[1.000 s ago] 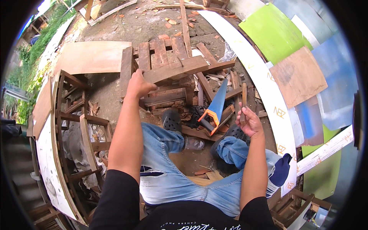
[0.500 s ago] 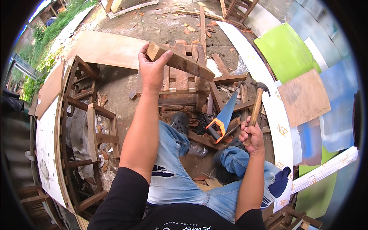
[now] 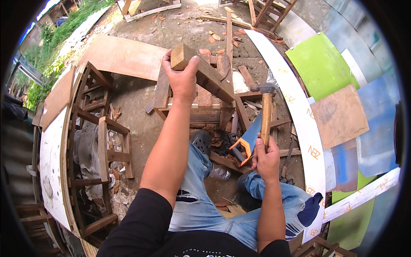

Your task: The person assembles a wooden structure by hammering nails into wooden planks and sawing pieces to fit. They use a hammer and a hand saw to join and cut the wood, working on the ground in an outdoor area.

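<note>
My left hand (image 3: 181, 79) grips one end of a thick wooden block (image 3: 208, 79), held slanted above a low slatted wooden bench (image 3: 162, 95). The block's far end points down to the right. In my right hand (image 3: 266, 159) is a claw hammer (image 3: 266, 115), upright with its dark head at the top, to the right of the block and apart from it. Below the hammer lies a handsaw (image 3: 245, 150) with a blue blade and an orange and black handle; the hammer partly covers the blade.
Wooden frames (image 3: 102, 145) stand on the left. A plywood sheet (image 3: 124, 57) lies behind them. A long white panel (image 3: 306, 124) curves along the right, with green sheets (image 3: 320, 64) beyond it. Scrap wood (image 3: 242, 113) lies around the bench. A dark shoe (image 3: 201, 141) is near its base.
The hammer has moved left, toward the block, and stands more upright. My left hand and the block have shifted slightly right, and the block slopes more steeply.
</note>
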Demonstrator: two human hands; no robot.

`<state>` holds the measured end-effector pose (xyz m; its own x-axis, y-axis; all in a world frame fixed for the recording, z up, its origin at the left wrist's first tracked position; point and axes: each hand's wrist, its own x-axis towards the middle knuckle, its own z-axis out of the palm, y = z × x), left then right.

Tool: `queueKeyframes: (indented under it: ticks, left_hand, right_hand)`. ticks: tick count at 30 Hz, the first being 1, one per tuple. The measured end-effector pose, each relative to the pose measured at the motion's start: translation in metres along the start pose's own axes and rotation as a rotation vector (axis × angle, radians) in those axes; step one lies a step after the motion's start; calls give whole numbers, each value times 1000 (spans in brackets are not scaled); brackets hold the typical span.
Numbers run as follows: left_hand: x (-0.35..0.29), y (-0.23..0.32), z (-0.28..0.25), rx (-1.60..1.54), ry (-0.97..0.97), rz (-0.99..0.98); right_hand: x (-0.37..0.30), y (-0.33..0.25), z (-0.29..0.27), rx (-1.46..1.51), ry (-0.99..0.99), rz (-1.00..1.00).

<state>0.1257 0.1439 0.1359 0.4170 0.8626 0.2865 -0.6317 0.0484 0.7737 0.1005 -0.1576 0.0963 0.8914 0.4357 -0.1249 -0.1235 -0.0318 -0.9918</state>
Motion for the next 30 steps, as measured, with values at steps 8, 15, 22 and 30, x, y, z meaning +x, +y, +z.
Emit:
queueKeyframes:
  ticks: [8, 15, 22, 30]
  left_hand:
    - [10, -32, -39, -313, 324, -253]
    - [15, -59, -106, 330, 226, -666]
    - [1, -39, -125, 1476, -306, -414]
    - [12, -25, -115, 1863, -722, -268]
  right_hand:
    - [4, -3, 19, 100, 6, 23]
    - [12, 5, 19, 202, 22, 68]
    - [18, 9, 38, 197, -16, 168]
    - [32, -36, 42, 94, 70, -57]
